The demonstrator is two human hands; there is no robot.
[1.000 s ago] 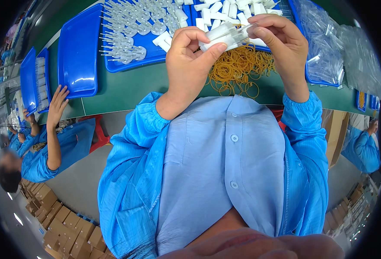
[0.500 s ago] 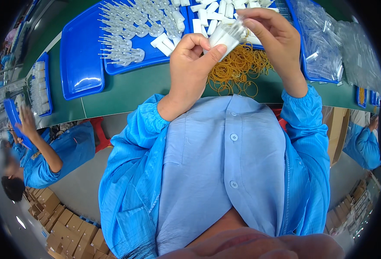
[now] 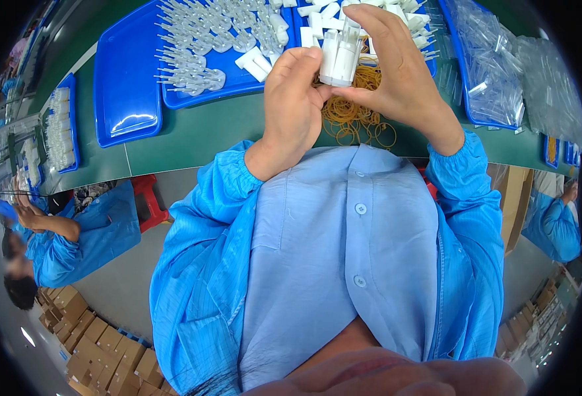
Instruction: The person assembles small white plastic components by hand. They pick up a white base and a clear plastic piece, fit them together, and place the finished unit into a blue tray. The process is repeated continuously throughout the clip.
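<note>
Between my hands stands a bundle of white plastic cylinders (image 3: 339, 63), with a clear plastic tube (image 3: 351, 30) jutting from its top. My left hand (image 3: 293, 102) grips the bundle's left side, thumb and bent fingers closed on it. My right hand (image 3: 403, 79) spans it from the right: the thumb is at the base, and a fingertip is at the tube's top. Below and behind the bundle lies a heap of tan rubber bands (image 3: 350, 113). Loose white plastic pieces (image 3: 314, 23) fill the blue tray behind my hands.
A blue tray (image 3: 172, 100) holds grey-white pronged parts (image 3: 202, 43); a bare blue tray (image 3: 129, 135) adjoins it at left. Clear tubes (image 3: 495, 92) fill a tray at right, beside a clear plastic bag (image 3: 551, 89). A co-worker (image 3: 83, 228) in blue sits at left.
The bundle has been turned more upright, with the clear tube showing on top. My right thumb has moved down to its base. At left, the co-worker's raised hand has come down.
</note>
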